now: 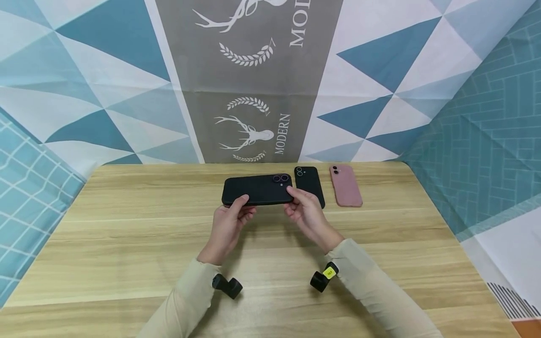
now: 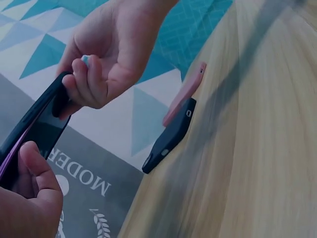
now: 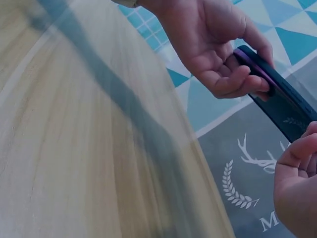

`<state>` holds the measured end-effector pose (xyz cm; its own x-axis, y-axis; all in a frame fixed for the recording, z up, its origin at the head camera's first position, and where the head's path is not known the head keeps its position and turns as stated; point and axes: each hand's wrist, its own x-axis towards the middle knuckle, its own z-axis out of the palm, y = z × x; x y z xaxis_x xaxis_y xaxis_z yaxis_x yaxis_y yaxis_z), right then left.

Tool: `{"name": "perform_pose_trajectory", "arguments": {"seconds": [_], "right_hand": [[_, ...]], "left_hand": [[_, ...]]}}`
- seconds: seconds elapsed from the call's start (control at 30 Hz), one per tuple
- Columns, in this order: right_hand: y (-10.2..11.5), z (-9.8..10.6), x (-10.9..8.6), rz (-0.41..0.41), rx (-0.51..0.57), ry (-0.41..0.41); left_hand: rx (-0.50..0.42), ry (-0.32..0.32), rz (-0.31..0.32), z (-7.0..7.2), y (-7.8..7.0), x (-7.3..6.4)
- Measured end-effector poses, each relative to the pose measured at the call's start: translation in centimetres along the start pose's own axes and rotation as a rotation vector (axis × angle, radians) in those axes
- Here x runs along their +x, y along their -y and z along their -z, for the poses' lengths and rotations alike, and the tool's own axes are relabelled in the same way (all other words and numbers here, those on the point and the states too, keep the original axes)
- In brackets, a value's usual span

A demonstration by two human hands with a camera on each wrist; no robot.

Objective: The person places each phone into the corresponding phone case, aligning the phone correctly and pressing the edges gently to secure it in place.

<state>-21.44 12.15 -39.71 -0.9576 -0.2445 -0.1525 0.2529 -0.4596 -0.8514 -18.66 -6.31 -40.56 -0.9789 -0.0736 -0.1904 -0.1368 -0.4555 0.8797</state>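
Observation:
Both hands hold a phone in a black case sideways above the table, its twin-lens back facing up. The left hand grips one end, thumb on top and fingers curled below. At the lens end, the right hand pinches the corner in the same way. A purple phone edge shows along the case rim in the right wrist view. Seen from the left wrist, case and dark screen stand slightly apart towards the right hand. Whether they are fully joined I cannot tell.
Just right of the held phone, a black phone case lies on the wooden table, with a pink phone case beside it. Whether either contains a phone is unclear. Patterned cloth hangs behind the table's far edge.

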Motion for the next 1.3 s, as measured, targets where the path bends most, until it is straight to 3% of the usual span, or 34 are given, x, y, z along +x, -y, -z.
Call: {"name": "perform_pose_trajectory", "arguments": {"seconds": [0.13, 0.27, 0.43, 0.73, 0.87, 1.0, 1.2, 1.3], "right_hand": [[-0.7, -0.9, -0.2, 0.006, 0.002, 0.037], [-1.9, -2.2, -0.4, -0.043, 0.006, 0.08], [-2.7, -3.4, -0.4, -0.046, 0.031, 0.007], [-2.8, -4.0, -0.4, -0.054, 0.042, -0.078], [-2.7, -3.8, -0.5, -0.054, 0.078, -0.099], [-2.4, -3.5, -0.5, -0.043, 0.116, -0.109], [-2.2, -2.8, -0.5, -0.044, 0.12, -0.136], [-2.2, -2.6, -0.4, -0.034, 0.115, -0.14]], "left_hand": [[-0.023, -0.015, -0.018, -0.4, 0.1, 0.0], [-0.02, 0.003, -0.029, -0.9, 0.5, -0.1], [0.007, 0.03, -0.043, -1.3, 0.8, -0.2], [0.023, -0.005, -0.053, -1.5, 1.0, 0.0], [0.047, 0.032, -0.039, -1.6, 0.8, -0.2], [0.1, 0.105, 0.028, -1.1, -0.1, -0.2], [0.142, 0.085, 0.074, 0.7, -1.4, 0.0], [0.168, 0.109, 0.073, 1.1, -1.6, 0.0]]}}
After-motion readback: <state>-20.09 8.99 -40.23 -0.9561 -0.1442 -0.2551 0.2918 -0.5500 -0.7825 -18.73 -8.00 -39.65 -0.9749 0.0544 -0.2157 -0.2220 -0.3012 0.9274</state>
